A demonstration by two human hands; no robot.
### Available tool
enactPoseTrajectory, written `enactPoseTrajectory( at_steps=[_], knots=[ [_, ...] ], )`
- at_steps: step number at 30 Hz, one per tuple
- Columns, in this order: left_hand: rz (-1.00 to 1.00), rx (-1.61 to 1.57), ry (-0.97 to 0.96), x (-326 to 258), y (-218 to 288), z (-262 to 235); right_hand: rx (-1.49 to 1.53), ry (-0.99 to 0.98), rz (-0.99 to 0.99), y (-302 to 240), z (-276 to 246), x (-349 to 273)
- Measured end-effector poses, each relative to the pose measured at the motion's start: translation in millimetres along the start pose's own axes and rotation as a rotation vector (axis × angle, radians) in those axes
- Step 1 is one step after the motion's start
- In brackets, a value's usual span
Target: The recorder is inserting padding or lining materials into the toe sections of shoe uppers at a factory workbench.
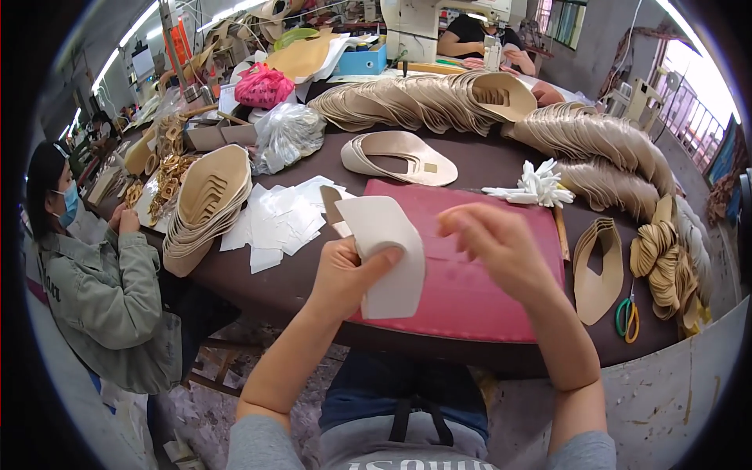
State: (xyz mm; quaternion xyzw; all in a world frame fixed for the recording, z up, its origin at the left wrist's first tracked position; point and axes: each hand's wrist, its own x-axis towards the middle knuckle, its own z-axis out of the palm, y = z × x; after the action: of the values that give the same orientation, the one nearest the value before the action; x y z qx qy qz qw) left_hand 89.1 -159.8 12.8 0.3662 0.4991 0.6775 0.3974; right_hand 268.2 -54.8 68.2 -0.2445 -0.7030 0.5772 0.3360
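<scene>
White curved sheet (385, 254); pinkish-red work mat (486, 282); dark brown table (266, 274); beige shoe-upper stacks (427, 98); green-and-yellow-handled scissors (627, 317); bright pink bag (262, 84); white paper squares (278, 219).

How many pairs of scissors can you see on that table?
1. The scissors, with green and yellow handles, lie at the table's right near edge, beside a tan shoe upper. Others may be hidden under the stacks of cut pieces.

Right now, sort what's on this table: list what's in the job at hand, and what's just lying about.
In hand:
left hand holding white sheet
right hand, blurred, beside it
pink mat under both

Lying about:
scissors
white paper pieces
tan cut-out stacks
pink bag
blue box
</scene>
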Motion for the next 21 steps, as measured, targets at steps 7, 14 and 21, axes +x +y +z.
enactPoseTrajectory(
  at_steps=[7, 14, 21],
  knots=[
    [0.025, 0.262, -0.039, -2.0, 4.7, -8.7, -0.029, -0.056, -0.069, 11.7, 20.5, -1.5],
    [0.004, 0.085, -0.067, 1.6, 3.9, -10.4, -0.121, 0.0, -0.137, 11.5, 34.8, -3.0],
    [0.227, -0.09, -0.155, 10.9, 5.7, -3.4, -0.296, -0.02, -0.12, 27.2, 45.9, -8.9]
  ],
)
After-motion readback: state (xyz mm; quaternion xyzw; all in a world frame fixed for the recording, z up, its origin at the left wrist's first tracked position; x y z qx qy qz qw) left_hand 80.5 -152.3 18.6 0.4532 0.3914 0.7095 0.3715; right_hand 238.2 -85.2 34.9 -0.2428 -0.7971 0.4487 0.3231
